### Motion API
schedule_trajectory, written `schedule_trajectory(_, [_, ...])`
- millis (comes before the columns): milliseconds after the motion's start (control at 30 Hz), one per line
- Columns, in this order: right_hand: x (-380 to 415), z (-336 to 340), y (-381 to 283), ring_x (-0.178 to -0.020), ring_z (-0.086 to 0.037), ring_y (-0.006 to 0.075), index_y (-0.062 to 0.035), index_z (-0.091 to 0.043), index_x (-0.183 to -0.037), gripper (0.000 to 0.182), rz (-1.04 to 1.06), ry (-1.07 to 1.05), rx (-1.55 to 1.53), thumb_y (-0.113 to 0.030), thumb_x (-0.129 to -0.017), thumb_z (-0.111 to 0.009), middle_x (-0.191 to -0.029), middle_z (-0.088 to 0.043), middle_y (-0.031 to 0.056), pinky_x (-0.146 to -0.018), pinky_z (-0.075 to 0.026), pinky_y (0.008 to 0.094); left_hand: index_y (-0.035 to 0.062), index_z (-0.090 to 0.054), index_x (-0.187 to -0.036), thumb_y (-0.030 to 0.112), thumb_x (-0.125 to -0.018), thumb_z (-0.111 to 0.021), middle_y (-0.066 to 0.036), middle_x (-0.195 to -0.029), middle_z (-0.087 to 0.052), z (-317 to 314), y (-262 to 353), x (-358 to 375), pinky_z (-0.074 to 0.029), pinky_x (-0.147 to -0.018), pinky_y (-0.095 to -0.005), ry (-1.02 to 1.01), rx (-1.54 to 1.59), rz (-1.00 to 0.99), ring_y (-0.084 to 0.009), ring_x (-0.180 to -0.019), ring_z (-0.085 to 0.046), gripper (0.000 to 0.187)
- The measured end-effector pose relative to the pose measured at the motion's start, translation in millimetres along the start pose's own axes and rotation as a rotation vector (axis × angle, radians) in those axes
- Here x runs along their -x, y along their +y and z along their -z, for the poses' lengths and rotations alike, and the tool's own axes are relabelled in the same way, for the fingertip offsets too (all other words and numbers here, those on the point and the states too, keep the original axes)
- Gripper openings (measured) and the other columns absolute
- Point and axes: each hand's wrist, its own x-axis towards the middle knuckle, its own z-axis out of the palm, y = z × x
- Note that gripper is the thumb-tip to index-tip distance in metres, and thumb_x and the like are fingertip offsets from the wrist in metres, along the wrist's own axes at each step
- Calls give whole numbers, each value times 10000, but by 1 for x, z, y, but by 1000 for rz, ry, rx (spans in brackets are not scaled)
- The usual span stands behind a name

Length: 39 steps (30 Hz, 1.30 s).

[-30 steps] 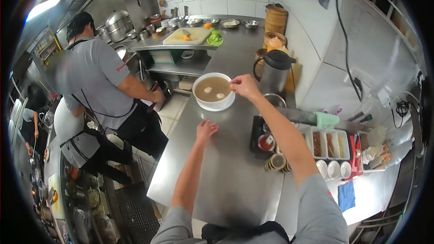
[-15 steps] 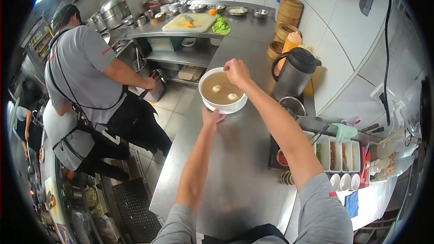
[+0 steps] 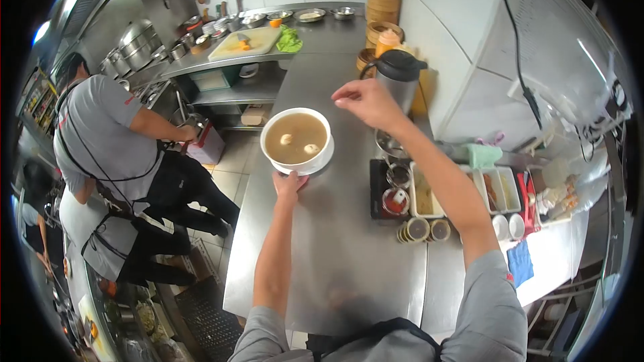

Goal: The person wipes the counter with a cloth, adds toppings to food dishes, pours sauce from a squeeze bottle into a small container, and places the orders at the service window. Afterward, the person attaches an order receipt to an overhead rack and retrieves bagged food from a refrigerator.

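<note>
A white bowl (image 3: 296, 137) of cloudy broth with two pale round pieces stands on a white plate (image 3: 323, 159) on the steel counter. My left hand (image 3: 290, 183) is at the near edge of the bowl and plate, its thumb and fingers against them. To the right of the bowl, raised above the counter, my right hand (image 3: 365, 102) is apart from the rim, thumb and fingertips brought close together. Whether anything small is between those fingertips cannot be made out. Behind it stands a steel jug (image 3: 399, 77) with a black lid.
Bamboo steamers (image 3: 384, 3) and a sauce bottle (image 3: 387, 41) line the right wall. Topping containers (image 3: 426, 191) and small cups (image 3: 417, 229) sit right of my right forearm. A cutting board (image 3: 245, 43) lies at the back. Two people stand left, one a co-worker (image 3: 107, 127).
My right hand has left the bowl's rim and moved right. The view has turned rightward, so the bowl appears further left. The co-worker's forearm is lower.
</note>
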Motion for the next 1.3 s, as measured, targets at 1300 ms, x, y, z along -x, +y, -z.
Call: schedule_trajectory(1300, [247, 129, 122, -725, -594, 349, -33, -668, -743, 125, -134, -298, 766, -93, -643, -621, -736, -615, 182, -658, -479, 383, -37, -218, -1167, 15, -866, -498, -222, -944, -557, 114, -45, 321, -582, -659, -323, 94, -44, 81, -264, -748, -644, 414])
